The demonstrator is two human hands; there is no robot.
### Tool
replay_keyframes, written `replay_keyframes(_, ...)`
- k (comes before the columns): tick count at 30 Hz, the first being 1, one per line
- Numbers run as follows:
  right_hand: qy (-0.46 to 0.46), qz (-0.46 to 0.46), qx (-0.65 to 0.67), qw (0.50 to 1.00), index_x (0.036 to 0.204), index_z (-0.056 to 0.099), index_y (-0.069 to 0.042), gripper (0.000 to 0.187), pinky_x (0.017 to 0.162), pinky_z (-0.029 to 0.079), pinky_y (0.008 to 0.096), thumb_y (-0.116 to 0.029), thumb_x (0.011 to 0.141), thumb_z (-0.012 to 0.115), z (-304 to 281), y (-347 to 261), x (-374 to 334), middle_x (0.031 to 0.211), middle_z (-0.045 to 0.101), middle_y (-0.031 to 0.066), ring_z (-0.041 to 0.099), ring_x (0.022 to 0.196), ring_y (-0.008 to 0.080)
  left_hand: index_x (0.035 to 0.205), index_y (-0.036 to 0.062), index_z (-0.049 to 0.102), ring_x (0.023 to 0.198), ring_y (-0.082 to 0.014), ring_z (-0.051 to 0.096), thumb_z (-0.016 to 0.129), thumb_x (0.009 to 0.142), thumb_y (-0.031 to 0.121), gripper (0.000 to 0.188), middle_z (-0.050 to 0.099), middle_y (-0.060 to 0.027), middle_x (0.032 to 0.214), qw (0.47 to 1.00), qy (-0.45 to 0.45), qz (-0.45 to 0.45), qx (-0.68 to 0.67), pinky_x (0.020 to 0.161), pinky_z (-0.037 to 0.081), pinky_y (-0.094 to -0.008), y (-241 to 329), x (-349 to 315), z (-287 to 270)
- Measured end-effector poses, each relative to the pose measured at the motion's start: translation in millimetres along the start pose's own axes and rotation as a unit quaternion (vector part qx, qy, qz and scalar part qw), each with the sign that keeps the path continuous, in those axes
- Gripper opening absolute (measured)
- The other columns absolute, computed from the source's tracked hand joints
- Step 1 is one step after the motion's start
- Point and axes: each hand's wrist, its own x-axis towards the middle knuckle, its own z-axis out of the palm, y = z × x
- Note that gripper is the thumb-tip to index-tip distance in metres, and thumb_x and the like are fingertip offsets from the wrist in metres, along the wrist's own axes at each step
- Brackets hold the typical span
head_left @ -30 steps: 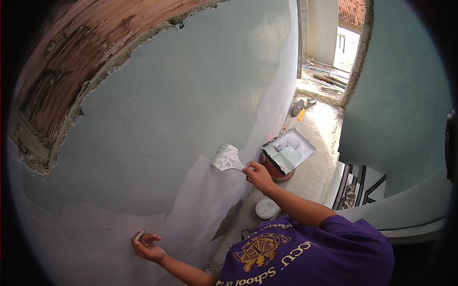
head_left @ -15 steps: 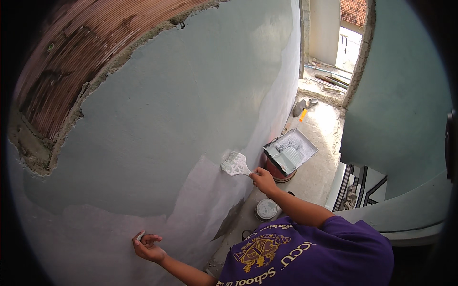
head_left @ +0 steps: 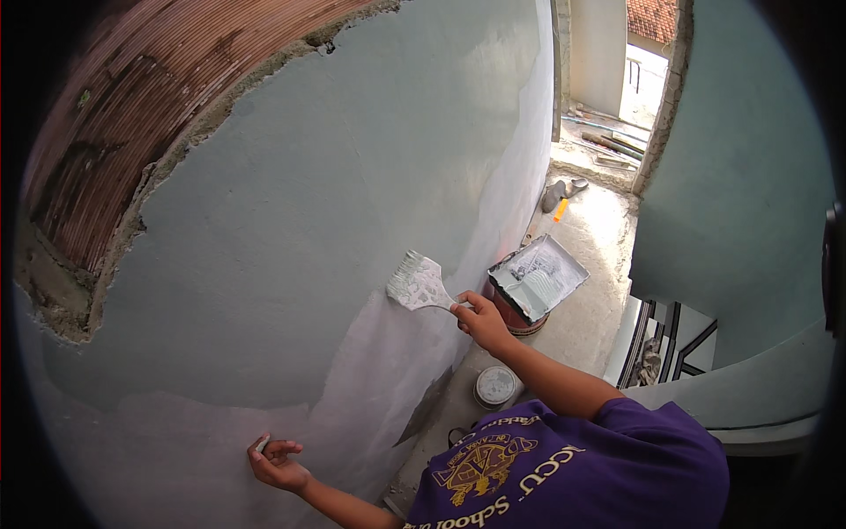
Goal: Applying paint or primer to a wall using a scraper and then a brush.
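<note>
My right hand (head_left: 479, 319) grips the handle of a wide paintbrush (head_left: 421, 282). Its white, paint-smeared head lies against the wall (head_left: 291, 220), where grey-green paint meets a paler, pinkish-white area. Lower down and to the left, my left hand (head_left: 279, 464) is near the pale part of the wall with its fingers curled. A small whitish, stick-like thing (head_left: 262, 443) shows between its thumb and fingers; its kind is unclear.
A paint tray (head_left: 539, 275) with pale paint rests on a reddish bucket (head_left: 518, 319) to the right. A lidded round tub (head_left: 495, 386) stands on the floor nearer me. Shoes (head_left: 562, 192) lie toward the doorway. Corrugated sheeting (head_left: 132, 106) shows beyond the wall's rough edge.
My right hand has moved the paintbrush left and slightly up along the wall. My left hand has barely shifted.
</note>
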Motion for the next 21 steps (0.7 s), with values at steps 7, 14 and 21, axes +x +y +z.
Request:
replay_keyframes(7,0.086,0.076,-0.140,0.984,0.094,0.054,-0.006,0.014,0.046,0.031,0.0224,-0.018,0.091,0.061,-23.2,44.1,-6.8,0.063,0.049,-0.0034,0.043,0.051,0.0046,0.098,-0.0032,0.055,0.042,-0.0144,0.049,0.032,0.099,0.037,0.046,0.055,-0.0085,0.055,1.000,-0.015,0.006,-0.002,0.041,0.041,-0.0216,-1.7,0.5,0.1)
replay_keyframes(14,-0.043,-0.002,0.090,0.995,0.094,0.054,-0.008,0.013,0.043,0.024,0.0209,-0.021,0.093,0.058,16.5,-68.1,-1.3,0.060,0.045,-0.0057,0.036,0.048,0.0026,0.095,-0.0045,0.054,0.039,-0.0154,0.049,0.033,0.099,0.035,0.045,0.056,-0.0099,0.053,1.000,0.015,0.009,0.006,0.040,0.041,-0.0217,1.6,-0.8,2.2)
replay_keyframes(21,0.024,0.154,0.032,0.987,0.086,0.054,-0.011,0.013,0.042,0.025,0.0211,-0.021,0.091,0.060,-9.6,15.4,-12.5,0.059,0.044,-0.0054,0.040,0.049,0.0033,0.096,-0.0047,0.054,0.039,-0.0154,0.048,0.033,0.099,0.035,0.046,0.055,-0.0101,0.053,1.000,0.022,0.015,0.010,0.040,0.041,-0.0215,1.4,0.2,5.6)
